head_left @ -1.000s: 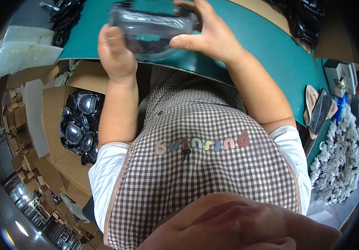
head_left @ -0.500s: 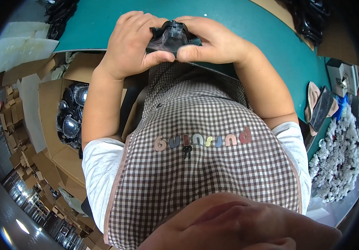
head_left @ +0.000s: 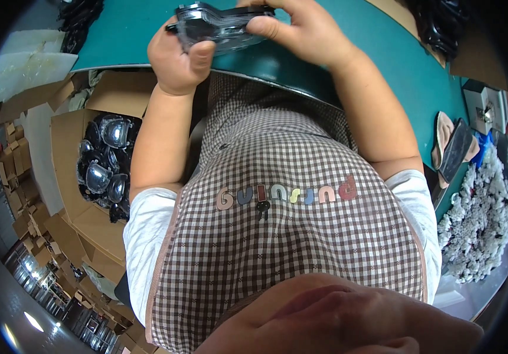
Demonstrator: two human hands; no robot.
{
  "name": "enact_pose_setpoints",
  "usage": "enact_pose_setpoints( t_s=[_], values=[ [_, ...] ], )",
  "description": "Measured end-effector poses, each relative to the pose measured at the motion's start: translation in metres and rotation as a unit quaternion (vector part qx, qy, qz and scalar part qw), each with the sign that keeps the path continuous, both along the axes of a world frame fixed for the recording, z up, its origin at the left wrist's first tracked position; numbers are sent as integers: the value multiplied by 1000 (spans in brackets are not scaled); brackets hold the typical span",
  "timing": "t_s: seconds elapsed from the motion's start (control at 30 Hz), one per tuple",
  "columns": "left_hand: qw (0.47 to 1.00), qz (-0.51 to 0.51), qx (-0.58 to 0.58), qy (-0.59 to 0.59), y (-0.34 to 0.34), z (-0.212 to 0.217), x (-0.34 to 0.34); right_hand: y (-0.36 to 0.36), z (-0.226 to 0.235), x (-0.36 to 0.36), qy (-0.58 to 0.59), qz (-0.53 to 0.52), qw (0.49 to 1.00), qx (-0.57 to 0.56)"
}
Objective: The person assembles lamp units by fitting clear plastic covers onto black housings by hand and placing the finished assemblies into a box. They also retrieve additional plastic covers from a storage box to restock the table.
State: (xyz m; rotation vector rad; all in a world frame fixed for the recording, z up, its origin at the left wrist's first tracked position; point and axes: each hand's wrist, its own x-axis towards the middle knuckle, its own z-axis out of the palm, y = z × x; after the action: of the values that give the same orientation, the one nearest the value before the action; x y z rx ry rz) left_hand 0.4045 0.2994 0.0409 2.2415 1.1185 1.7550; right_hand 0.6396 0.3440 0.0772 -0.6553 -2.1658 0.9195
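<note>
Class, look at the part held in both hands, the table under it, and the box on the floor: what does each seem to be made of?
Held part: likely clear moulded plastic on a dark frame; it is see-through with glossy highlights.
Table: a smooth teal mat or coating, matte; the material underneath is hidden.
Box: brown cardboard, with dull, creased flaps.

A plastic part [head_left: 221, 23] sits above the table [head_left: 378, 65], between both hands; a cardboard box [head_left: 68, 171] of parts [head_left: 103, 165] lies left, below.
</note>
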Motion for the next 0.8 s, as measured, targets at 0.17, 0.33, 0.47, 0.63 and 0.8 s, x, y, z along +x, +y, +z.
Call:
enact_pose_setpoints(
  t_s=[0.17,0.33,0.47,0.63,0.8],
  values=[
    [1000,17,-1,-8,-6,1,3,6,-11,-1,93,59,957,-270],
    [1000,30,-3,-4,-7,-4,1,2,-20,-8,125,54,930,-340],
    [994,38,-50,-84,-6,-16,-4,-1,-11,-9,15,-49,998,20],
    [989,105,-5,-102,-4,-9,5,-17,0,-12,38,-98,994,30],
    [984,95,-22,-150,-1,-23,6,-9,2,-12,106,-92,990,11]
  ],
)
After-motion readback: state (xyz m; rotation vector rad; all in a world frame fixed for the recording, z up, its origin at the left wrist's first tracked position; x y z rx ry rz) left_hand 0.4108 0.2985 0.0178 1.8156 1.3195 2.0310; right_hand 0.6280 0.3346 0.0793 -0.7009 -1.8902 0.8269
